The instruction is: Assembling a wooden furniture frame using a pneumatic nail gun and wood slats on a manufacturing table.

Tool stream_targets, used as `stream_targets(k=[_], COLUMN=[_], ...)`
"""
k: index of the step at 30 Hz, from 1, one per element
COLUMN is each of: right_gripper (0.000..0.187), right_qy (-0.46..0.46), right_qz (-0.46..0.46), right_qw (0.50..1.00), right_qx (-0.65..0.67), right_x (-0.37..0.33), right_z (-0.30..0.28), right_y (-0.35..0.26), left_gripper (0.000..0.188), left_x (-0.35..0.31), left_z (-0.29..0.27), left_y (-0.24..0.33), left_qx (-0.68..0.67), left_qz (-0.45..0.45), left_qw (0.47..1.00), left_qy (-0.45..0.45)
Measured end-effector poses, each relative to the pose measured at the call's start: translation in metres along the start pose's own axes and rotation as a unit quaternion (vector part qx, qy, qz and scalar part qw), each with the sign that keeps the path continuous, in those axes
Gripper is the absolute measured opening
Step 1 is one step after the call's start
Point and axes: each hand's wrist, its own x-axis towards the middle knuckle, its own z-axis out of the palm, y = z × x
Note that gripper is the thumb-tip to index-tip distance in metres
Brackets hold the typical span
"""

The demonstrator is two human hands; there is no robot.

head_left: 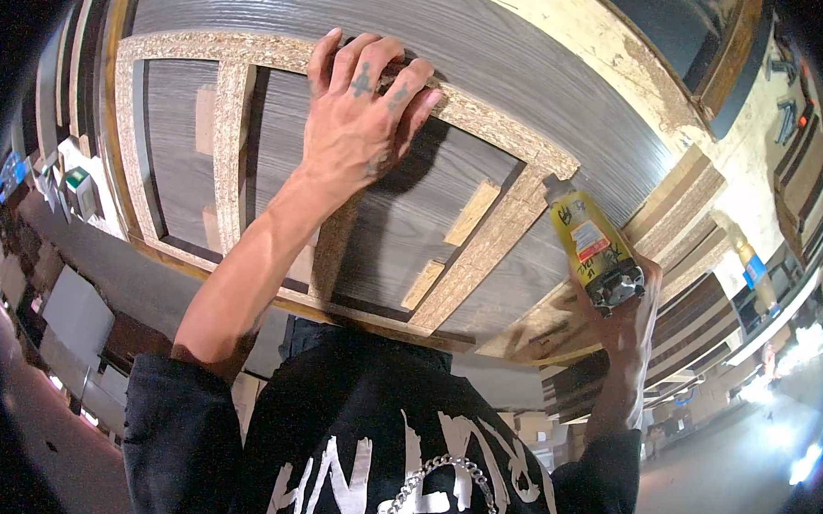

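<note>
A particleboard frame [231,143] with several crosspieces lies on a grey wood-grain panel [257,11] in front of me. My left hand [361,112] reaches over the frame, its fingers curled over the far rail. On the right, my right hand [647,281] is closed around a yellow nail gun [591,242] with a black end. Its nose is at the frame's far right corner; I cannot tell whether it touches the wood. The gun's body covers most of the right hand's fingers.
Small wood blocks [473,212] sit inside the frame against a crosspiece. Stacked particleboard strips [685,200] lie to the right. Beyond the panel is a pale worktop [613,59] with a dark, brown-edged board [728,59]. A bottle with blue tape [753,270] stands farther right.
</note>
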Motion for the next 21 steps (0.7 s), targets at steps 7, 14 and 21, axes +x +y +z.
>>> stream_targets(k=[7, 14, 21], right_gripper=[0.066, 0.073, 0.078], right_qy=[0.048, -0.029, -0.016], right_qz=[-0.018, 0.058, 0.032], right_qw=[0.997, 0.997, 0.999], right_qx=[-0.066, 0.031, -0.025], right_x=[-0.007, -0.001, 0.001], right_z=[0.002, -0.007, -0.003], right_y=[0.002, -0.011, 0.001], left_gripper=[0.023, 0.027, 0.026], left_x=[-0.001, -0.003, 0.001], left_z=[0.002, 0.003, 0.001], left_y=[-0.001, -0.002, 0.0], left_qx=[-0.006, 0.004, -0.006], left_qz=[0.006, 0.006, 0.005], left_qw=[1.0, 1.0, 1.0], left_qy=[0.026, 0.029, 0.022])
